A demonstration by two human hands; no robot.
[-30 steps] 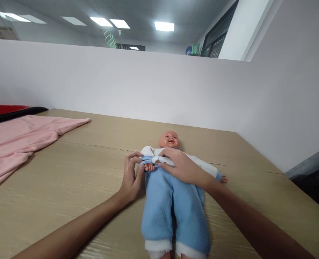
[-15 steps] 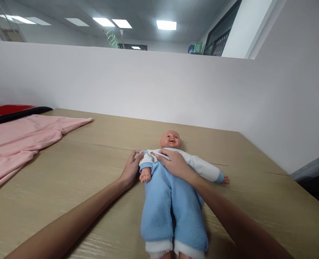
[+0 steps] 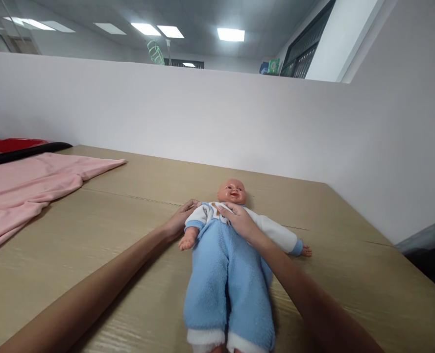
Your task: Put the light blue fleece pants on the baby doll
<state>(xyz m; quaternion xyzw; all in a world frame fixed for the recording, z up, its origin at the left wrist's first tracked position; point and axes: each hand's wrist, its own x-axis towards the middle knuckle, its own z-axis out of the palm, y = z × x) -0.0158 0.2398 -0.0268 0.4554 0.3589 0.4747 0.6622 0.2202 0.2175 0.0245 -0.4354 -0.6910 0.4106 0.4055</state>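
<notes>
Left hand [image 3: 176, 224], right hand [image 3: 240, 221] on doll [image 3: 228, 267]

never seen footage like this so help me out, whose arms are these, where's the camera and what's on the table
There is no machine here: the two bare arms belong to a person who wears a camera on the head, so the single picture looks forward and down at their own hands. On the wooden table a baby doll lies on its back, head away from the wearer, in a white top and fluffy blue trousers. The left hand touches the doll's shoulder on that side; the right hand rests on its chest, up at the collar. Whether either hand pinches the cloth is too small to tell. A pink cloth lies spread at the left of the table, apart from the doll, and a white partition stands behind.
</notes>
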